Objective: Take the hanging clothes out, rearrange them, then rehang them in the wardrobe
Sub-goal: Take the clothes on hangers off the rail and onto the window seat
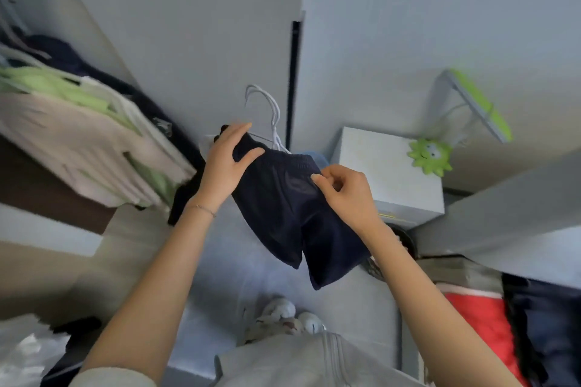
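Holding navy shorts [292, 214] up in the air at centre frame, waistband at top, both legs hanging down betw. the forearms. Gripping L end of waistband w/ left hand [224, 163]: thumb lying on front of fabric, fingers wrapping over top edge. Pinching R end of waistband w/ right hand [345, 192]: fingers curling in, thumb and forefinger closing on fabric. Showing white hangers [268, 113] just behind waistband, hooks pointing up; looking like two, exact count unclear owing to blur. Wearing thin bracelet [204, 210] on L wrist. Showing hanging clothes [78, 135], green and cream, at L of frame, well apart from the shorts, blurred. Showing white box [386, 173] at R, behind the right hand, w/ green spiky toy [429, 155] at its R edge; touching or not, cannot tell. Showing red fabric [484, 317] at lower R, beside a dark item. Standing in light slippers [283, 313] on floor, directly below the shorts.
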